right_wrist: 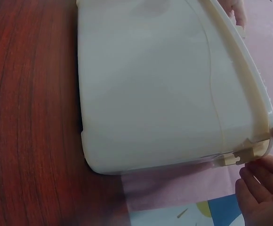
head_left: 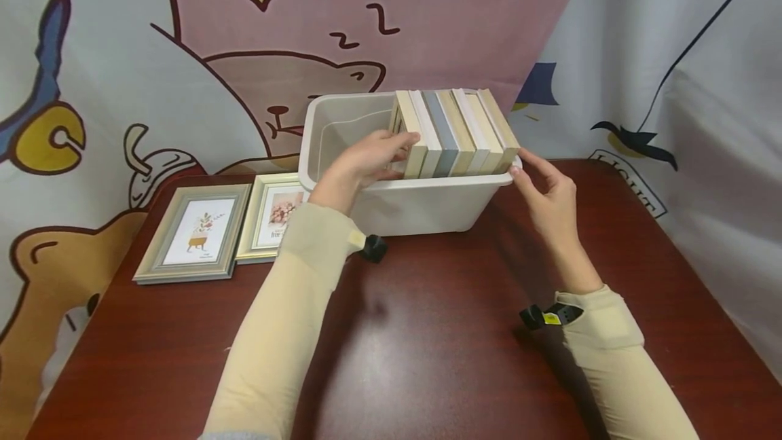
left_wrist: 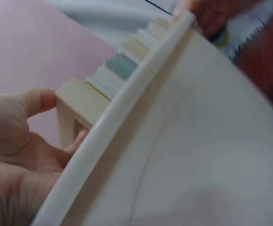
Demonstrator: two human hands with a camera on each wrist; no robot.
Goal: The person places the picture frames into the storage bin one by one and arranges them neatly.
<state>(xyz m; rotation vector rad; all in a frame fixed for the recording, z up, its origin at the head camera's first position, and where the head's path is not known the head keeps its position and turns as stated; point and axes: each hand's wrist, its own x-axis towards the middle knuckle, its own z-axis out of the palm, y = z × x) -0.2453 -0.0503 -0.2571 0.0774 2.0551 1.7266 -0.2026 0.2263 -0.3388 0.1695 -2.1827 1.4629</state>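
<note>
A white plastic bin (head_left: 421,208) stands at the back of the table. Several picture frames (head_left: 455,131) in cream, white and grey-blue stand on edge side by side in its right part, tops above the rim. At the left end of the row, my left hand (head_left: 366,158) grips a cream picture frame (left_wrist: 83,100), thumb on its edge and other fingers inside the bin, partly hidden by the rim. My right hand (head_left: 552,202) pinches the bin's right front rim corner between thumb and fingers, also seen in the right wrist view beside the rim (right_wrist: 270,113).
Left of the bin, a grey-gold picture frame (head_left: 235,223) lies flat on the dark red table (head_left: 440,331). Beside it lies a cream picture frame (head_left: 244,250) with a flower print, partly covered by the left sleeve. A printed cloth (head_left: 452,12) hangs behind.
</note>
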